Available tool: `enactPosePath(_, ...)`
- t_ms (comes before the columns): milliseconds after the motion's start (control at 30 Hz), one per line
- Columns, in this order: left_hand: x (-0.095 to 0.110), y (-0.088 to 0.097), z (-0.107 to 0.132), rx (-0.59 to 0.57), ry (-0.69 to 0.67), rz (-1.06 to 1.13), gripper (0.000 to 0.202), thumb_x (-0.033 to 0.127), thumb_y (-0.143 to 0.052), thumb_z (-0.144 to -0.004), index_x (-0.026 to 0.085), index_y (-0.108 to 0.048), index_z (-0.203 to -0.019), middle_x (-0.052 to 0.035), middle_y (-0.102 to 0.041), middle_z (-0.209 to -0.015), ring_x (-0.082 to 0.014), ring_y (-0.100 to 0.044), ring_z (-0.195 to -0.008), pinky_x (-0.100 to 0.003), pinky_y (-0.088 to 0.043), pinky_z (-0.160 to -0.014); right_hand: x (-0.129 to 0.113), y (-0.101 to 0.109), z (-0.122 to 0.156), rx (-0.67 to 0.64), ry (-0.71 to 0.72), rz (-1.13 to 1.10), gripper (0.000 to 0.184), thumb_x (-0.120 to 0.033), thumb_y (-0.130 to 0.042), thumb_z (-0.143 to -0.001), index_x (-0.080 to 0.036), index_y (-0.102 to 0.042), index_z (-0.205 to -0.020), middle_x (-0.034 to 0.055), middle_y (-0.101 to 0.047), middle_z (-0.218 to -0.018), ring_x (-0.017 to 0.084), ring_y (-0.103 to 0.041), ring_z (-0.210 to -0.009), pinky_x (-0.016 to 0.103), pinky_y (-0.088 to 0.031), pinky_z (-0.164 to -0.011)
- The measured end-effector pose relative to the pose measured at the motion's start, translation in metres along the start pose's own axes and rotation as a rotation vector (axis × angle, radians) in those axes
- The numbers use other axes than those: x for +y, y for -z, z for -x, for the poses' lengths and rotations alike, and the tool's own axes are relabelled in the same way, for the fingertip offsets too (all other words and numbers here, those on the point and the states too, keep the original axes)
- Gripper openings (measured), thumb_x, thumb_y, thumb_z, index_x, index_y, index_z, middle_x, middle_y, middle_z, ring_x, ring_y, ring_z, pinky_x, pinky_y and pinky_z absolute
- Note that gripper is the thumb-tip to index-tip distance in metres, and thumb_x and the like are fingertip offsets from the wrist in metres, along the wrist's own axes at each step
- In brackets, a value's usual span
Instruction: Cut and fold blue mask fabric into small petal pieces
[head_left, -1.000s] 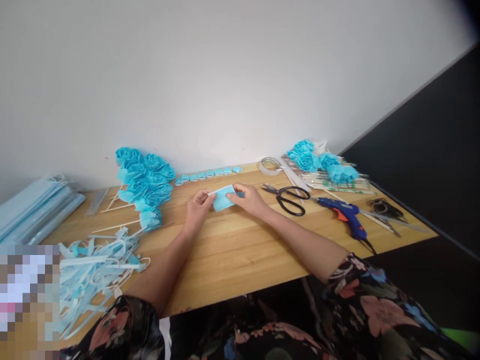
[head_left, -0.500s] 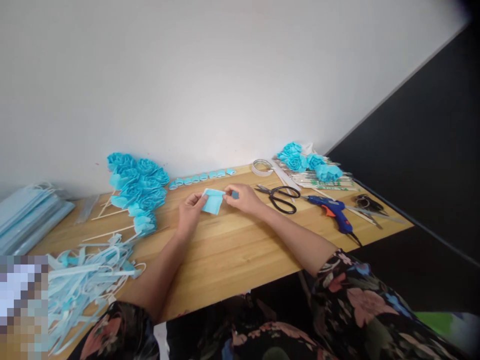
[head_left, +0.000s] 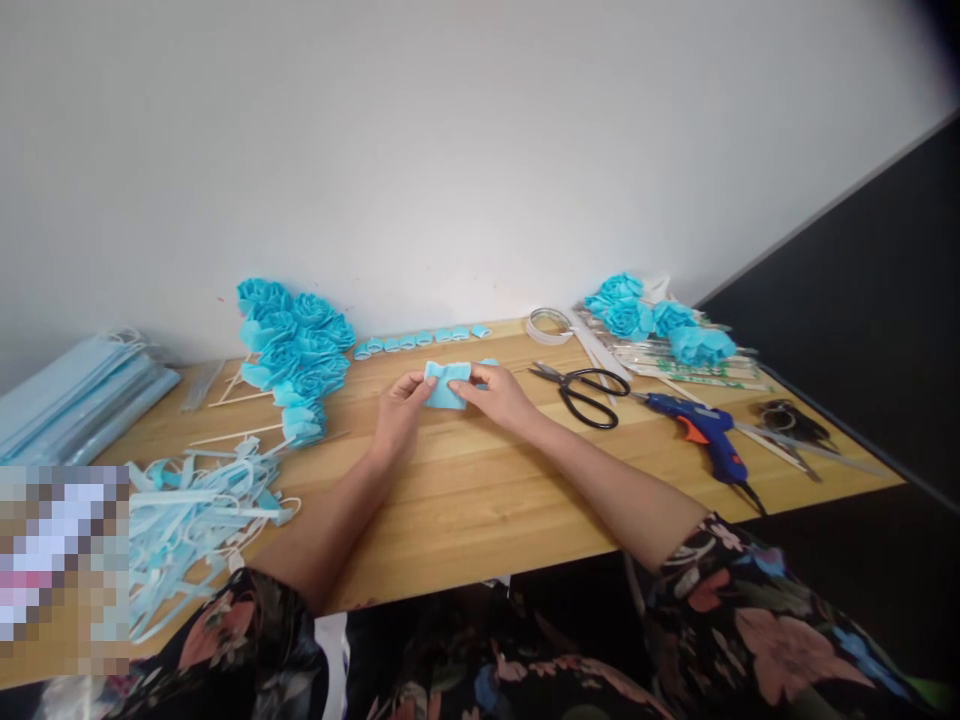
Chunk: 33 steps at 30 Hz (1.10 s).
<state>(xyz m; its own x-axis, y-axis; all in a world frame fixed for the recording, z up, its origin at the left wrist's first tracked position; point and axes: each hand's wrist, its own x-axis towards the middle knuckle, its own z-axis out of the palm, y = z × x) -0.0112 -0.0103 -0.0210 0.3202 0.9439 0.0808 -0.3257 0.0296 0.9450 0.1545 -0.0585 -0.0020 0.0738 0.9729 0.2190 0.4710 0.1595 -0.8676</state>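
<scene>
A small light-blue square of mask fabric [head_left: 448,391] is stretched between both hands above the middle of the table. My left hand [head_left: 403,405] pinches its left side, thumb in front. On the other side, my right hand [head_left: 499,392] grips the fabric between thumb and fingers. The upper part of the piece sags slightly between the two thumbs. Behind the hands, a row of small folded blue pieces [head_left: 424,339] lies along the wall. To the right of my right hand, black-handled scissors [head_left: 585,392] lie with their blades toward it.
Blue fabric roses on sticks [head_left: 296,345] lie at left, with more roses [head_left: 701,345] at right. Cut strips [head_left: 202,510] and stacked masks [head_left: 75,390] cover the left end. A blue glue gun [head_left: 701,425], tape roll [head_left: 549,326] and black-handled tool [head_left: 799,420] lie at right.
The fabric has been lifted and turned more level, and my right thumb now presses on its front. My hands have drawn closer together. The camera view has shifted a little.
</scene>
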Motion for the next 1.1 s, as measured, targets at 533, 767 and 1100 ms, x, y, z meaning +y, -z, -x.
enactPosePath(533, -0.002, 0.004, -0.001, 0.069, 0.036, -0.142, 0.034, 0.047, -0.084, -0.067, 0.015, -0.075, -0.077, -0.0005, -0.069, -0.072, -0.0108, -0.058, -0.066, -0.024, -0.047, -0.069, -0.001, 0.010, -0.001, 0.051, 0.039, 0.049, 0.033, -0.041, -0.055, -0.080, -0.021, -0.039, -0.058, -0.0045, -0.040, -0.057, 0.011, -0.038, -0.059, 0.026, -0.030, -0.059)
enactPosePath(767, 0.000, 0.001, -0.001, 0.106, 0.055, -0.124, 0.037, 0.046, -0.088, -0.060, 0.015, -0.068, -0.068, 0.0020, -0.064, -0.064, -0.0082, -0.052, -0.058, -0.022, -0.042, -0.060, 0.004, 0.008, -0.002, 0.005, -0.009, -0.127, 0.034, -0.051, -0.064, -0.078, -0.020, -0.052, -0.070, -0.0028, -0.049, -0.068, 0.013, -0.044, -0.066, 0.026, -0.034, -0.063)
enactPosePath(1100, -0.009, 0.006, -0.004, 0.101, 0.057, -0.049, 0.041, 0.053, -0.079, -0.071, 0.017, -0.061, -0.075, 0.0043, -0.057, -0.064, -0.0084, -0.050, -0.058, -0.021, -0.041, -0.059, 0.007, 0.016, -0.006, 0.129, -0.108, -0.205, 0.037, -0.052, -0.063, -0.079, -0.019, -0.055, -0.066, -0.0031, -0.048, -0.060, 0.011, -0.041, -0.058, 0.026, -0.034, -0.056)
